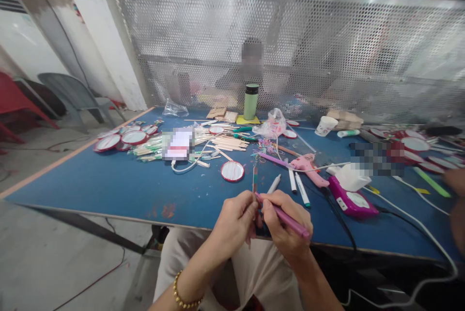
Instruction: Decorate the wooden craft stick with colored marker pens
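Observation:
Pinched upright in my left hand (236, 219) is a thin flat stick (255, 178) with coloured bands, a small chain or loop at its top. My right hand (288, 221) grips a pink marker pen (290, 220), its tip against or very close to the stick. Both hands are close together over the table's front edge. Just beyond them lie a grey marker (274, 183), a black-capped white marker (292, 180) and a teal-capped marker (302, 190). A round red-rimmed white disc (232, 171) rests left of the stick.
Across the blue table (127, 194) lie wooden sticks (228, 143), a pink glue gun (310, 168), a magenta box (352, 199) with cables, a phone (178, 144), a green bottle (250, 101) and a paper cup (326, 126). A perforated metal panel (203, 35) stands behind. Another person's hand shows at the right edge.

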`<state>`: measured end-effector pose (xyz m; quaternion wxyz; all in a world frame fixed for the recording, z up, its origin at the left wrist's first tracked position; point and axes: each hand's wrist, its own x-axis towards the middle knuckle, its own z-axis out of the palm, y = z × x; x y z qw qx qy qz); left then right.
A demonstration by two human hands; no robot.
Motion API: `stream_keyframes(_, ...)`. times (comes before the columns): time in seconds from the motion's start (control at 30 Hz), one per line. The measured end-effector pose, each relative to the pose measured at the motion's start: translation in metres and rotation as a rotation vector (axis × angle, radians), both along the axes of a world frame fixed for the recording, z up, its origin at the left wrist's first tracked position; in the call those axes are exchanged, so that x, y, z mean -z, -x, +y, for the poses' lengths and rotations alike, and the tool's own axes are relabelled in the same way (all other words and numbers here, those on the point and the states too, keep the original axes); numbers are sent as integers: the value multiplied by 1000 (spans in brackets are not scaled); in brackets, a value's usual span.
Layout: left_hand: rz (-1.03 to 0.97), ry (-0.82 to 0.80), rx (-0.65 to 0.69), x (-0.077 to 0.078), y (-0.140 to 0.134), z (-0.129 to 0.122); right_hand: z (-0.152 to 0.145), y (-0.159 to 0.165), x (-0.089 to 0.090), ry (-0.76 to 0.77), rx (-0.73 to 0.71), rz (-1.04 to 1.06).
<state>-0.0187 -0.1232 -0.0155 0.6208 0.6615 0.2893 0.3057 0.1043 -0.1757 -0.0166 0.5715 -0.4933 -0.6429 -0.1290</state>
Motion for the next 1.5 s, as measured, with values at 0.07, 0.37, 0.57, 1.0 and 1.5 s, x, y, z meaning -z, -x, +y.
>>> stream_keyframes(0.07,0,11,3,0,0,0,0,0,0,4,-2,4)
stream_keyframes(0.37,15,-10,5,-2,0,0,-2,1,-3,1,-1,21)
stream_keyframes(0.57,16,8,0,-1,0,0,-1,1,-3,-8,-11,4)
stream_keyframes(1.0,7,22,3,-1,0,1,0,0,1,9,-8,14)
stream_keyframes(1.5,16,17,1,-2,0,0,0,0,-2,-4,-1,33)
